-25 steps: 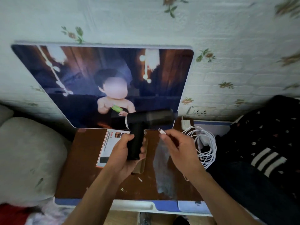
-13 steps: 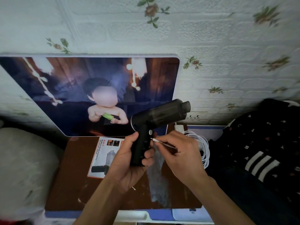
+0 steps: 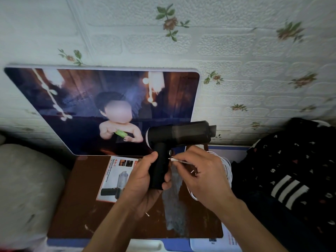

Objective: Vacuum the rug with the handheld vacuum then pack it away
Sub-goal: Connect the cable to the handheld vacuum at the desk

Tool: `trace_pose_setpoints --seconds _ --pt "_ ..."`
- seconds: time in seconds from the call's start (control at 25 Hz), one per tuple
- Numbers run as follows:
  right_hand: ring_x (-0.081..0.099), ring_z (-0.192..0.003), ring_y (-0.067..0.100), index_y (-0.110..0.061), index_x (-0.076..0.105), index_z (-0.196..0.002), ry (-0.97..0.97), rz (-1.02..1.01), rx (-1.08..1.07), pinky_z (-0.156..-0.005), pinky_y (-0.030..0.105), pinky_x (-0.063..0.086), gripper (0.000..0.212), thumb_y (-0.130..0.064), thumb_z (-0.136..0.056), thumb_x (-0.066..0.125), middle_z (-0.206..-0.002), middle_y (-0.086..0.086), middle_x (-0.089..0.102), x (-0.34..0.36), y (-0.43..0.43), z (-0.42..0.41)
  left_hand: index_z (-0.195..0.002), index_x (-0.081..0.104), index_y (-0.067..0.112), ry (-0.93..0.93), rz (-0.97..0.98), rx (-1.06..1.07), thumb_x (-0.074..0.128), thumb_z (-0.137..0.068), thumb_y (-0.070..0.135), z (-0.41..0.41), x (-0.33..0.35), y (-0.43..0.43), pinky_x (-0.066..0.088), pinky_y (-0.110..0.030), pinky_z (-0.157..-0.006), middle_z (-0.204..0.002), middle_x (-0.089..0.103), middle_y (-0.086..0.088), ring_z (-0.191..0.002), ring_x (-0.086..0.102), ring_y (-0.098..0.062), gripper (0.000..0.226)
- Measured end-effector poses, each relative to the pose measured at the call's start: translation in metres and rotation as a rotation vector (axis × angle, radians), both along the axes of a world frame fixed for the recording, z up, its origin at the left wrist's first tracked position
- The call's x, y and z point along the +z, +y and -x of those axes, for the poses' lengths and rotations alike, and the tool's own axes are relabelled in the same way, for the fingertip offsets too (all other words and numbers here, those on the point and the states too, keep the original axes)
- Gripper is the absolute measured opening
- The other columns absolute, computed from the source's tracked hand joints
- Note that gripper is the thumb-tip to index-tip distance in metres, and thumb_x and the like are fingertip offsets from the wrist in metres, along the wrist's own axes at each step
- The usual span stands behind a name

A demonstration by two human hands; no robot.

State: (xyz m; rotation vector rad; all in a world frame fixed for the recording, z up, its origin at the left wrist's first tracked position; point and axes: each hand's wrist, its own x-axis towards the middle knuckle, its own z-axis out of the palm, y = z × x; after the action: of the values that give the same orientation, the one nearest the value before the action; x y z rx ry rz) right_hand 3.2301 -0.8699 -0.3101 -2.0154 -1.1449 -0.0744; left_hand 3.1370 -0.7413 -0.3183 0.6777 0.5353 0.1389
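A person is holding a black handheld vacuum (image 3: 179,136) above a brown tabletop (image 3: 81,206). The left hand (image 3: 145,179) is wrapping closed around its upright grip, barrel pointing right. The right hand (image 3: 198,171) is pinching the plug of a white charging cable (image 3: 227,170), its tip just at the grip's side. The step appears to be connecting or detaching the charger; which one is unclear. Next, the plug needs steady, straight alignment. The product box (image 3: 113,179) is lying beneath.
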Motion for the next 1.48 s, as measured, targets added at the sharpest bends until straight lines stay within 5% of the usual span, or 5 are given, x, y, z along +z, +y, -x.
trace_pose_setpoints --seconds 0.2,0.6,0.92,1.2,1.48 --pt "0.051 -0.068 -0.001 -0.018 0.074 -0.092 -0.007 0.013 0.009 -0.062 0.011 0.038 0.009 -0.022 -0.092 0.066 -0.081 -0.008 0.060 0.001 -0.001 0.005 -0.099 0.057 0.001 0.023 -0.028 0.027 0.048 -0.090 0.032 0.002 0.005 -0.005 0.037 -0.022 -0.039 -0.065 0.054 -0.010 -0.047 0.048 -0.014 0.034" --pt "0.057 -0.068 0.006 -0.020 0.073 -0.094 -0.023 0.028 -0.015 -0.059 0.023 0.047 0.009 -0.023 -0.093 0.064 -0.085 -0.007 0.062 -0.003 -0.004 0.009 -0.090 0.058 0.000 0.035 -0.067 0.066 0.050 -0.088 0.031 0.003 0.005 -0.011 0.038 -0.024 -0.038 -0.062 0.051 -0.014 -0.046 0.048 -0.017 0.032" --pt "0.047 -0.070 -0.002 -0.015 0.072 -0.095 0.052 0.013 0.054 -0.064 0.011 0.036 0.007 -0.017 -0.093 0.066 -0.086 -0.008 0.057 -0.001 -0.007 0.002 -0.076 0.070 0.007 0.038 -0.160 0.077 0.054 -0.084 0.033 0.002 0.007 -0.013 0.040 -0.027 -0.039 -0.063 0.053 -0.017 -0.047 0.049 -0.020 0.031" --pt "0.059 -0.072 0.007 -0.017 0.074 -0.101 0.124 -0.047 0.055 -0.062 0.026 0.048 0.018 -0.025 -0.095 0.058 -0.087 -0.006 0.060 -0.003 -0.009 0.007 -0.091 0.058 0.000 0.042 -0.077 0.084 0.053 -0.082 0.032 0.000 0.013 -0.019 0.038 -0.024 -0.038 -0.063 0.052 -0.013 -0.047 0.048 -0.016 0.034" --pt "0.055 -0.072 0.004 -0.018 0.071 -0.097 0.032 0.047 0.046 -0.061 0.021 0.045 0.010 -0.021 -0.094 0.062 -0.088 -0.008 0.058 0.002 -0.015 0.006 -0.093 0.059 0.000 0.061 -0.130 0.072 0.052 -0.084 0.034 0.002 0.015 -0.023 0.038 -0.024 -0.039 -0.062 0.052 -0.015 -0.048 0.048 -0.017 0.036"
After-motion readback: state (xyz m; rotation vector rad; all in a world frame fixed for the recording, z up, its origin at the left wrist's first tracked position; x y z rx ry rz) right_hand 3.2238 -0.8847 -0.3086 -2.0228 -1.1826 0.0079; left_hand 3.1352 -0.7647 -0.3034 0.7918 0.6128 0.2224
